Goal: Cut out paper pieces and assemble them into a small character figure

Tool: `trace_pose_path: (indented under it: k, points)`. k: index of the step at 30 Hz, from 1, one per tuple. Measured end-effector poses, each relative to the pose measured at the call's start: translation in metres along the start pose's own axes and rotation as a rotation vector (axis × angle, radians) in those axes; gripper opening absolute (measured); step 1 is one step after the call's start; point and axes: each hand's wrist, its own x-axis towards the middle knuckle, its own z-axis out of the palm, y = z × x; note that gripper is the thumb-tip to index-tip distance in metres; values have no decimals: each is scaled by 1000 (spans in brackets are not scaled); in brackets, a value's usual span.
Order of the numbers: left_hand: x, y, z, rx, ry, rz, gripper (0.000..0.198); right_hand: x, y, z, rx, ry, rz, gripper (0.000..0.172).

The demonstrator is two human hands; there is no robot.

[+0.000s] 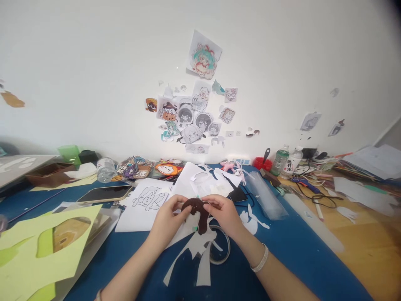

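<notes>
Between my two hands is a dark brown paper cutout [203,221], curved at the top with a strip hanging down. My left hand [171,214] pinches its left side with thumb and fingers. The right side is pinched by my right hand [224,211], which has a light bracelet at the wrist. Below the brown piece, white paper cutouts [205,263] with long pointed strips lie over the blue mat. A roll of tape [226,251] rests partly under them, near my right hand. Behind my left hand is a line drawing on white paper [147,200].
Yellow cut paper [46,251] covers the left front, with a phone [105,193] behind it. White scraps [250,221] and a clear plastic sleeve [266,196] lie to the right. Bottles [281,159] and a red bowl [262,163] stand near the wall.
</notes>
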Motion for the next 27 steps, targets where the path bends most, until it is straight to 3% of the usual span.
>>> trace_pose_path:
  k: [4, 8, 11, 13, 16, 21, 23, 27]
  points:
    - [2, 5, -9, -165, 69, -87, 24, 0, -1, -1, 14, 21, 7, 20]
    - [6, 8, -29, -337, 121, -103, 29, 3, -1, -5, 30, 78, 32, 20]
    - [10, 3, -41, -277, 312, -8, 35, 5, -1, -7, 55, 104, 52, 20]
    - [11, 0, -41, -124, 363, 27, 30, 5, 0, -8, 79, 111, 63, 21]
    - [7, 1, -28, 2, 220, -25, 27, 5, 1, -6, 116, 114, 67, 22]
    - [-4, 10, 1, -104, -102, -114, 39, 3, 0, -2, 132, 86, 23, 20]
    - [-6, 10, 5, -66, -128, -129, 42, 2, -2, -1, 90, 76, -6, 18]
    - [-6, 8, 1, 8, -53, -126, 43, -1, -6, -3, -60, 26, -114, 16]
